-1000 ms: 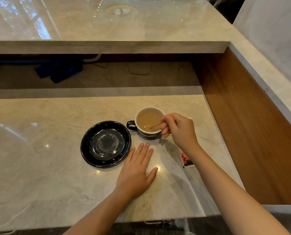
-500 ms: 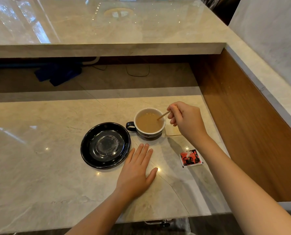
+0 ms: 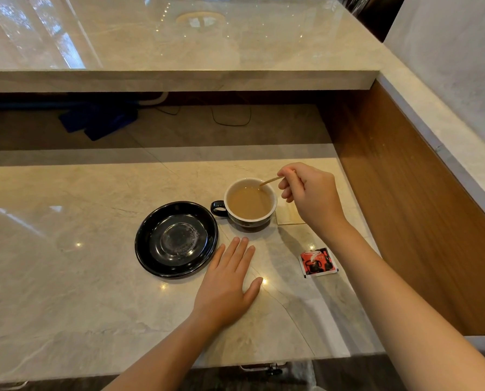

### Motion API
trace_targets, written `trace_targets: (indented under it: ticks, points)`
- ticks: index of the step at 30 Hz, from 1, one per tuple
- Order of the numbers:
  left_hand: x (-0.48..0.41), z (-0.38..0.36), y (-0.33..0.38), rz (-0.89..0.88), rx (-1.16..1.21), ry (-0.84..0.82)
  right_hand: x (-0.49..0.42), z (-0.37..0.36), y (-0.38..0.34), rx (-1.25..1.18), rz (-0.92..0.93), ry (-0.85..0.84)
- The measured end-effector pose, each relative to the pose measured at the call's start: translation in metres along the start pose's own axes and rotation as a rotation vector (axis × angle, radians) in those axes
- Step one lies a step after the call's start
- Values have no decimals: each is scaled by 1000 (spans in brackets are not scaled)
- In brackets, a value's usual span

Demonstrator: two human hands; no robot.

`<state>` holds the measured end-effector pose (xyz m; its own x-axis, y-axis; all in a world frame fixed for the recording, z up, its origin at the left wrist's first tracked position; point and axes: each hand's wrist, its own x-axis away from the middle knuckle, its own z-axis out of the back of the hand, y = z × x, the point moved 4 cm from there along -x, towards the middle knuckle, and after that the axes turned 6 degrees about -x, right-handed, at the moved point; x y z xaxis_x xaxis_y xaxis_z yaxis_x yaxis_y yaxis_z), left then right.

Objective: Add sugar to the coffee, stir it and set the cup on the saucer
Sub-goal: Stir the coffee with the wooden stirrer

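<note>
Two hands busy — right hand [image 3: 310, 197] pinching the stirrer [image 3: 271, 181] in the cup [image 3: 249, 203], left hand [image 3: 228, 283] spread flat — saucer [image 3: 176, 239] move's probably next.

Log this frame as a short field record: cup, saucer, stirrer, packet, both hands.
cup: on counter, right of the saucer, not on it; handle points left; holds light brown coffee
saucer: black, nothing on it
stirrer: thin wooden stick, tip at the coffee by the far rim
packet: red, flat on counter near right forearm
right hand: pinch grip on stirrer
left hand: flat on counter, palm down, holds nothing
counter: pale marble
</note>
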<state>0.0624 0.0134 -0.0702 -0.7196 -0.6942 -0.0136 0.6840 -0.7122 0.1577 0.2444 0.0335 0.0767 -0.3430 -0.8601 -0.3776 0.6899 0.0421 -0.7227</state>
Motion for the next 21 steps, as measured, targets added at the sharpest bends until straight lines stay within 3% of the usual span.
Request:
trace_targets:
  ticks: [11,21]
  points:
    - [1,0,0,2,9,4,5,0,5,-11,-15,-34]
    - [2,2,1,-1,27,12,37,37,14,-198,-67,160]
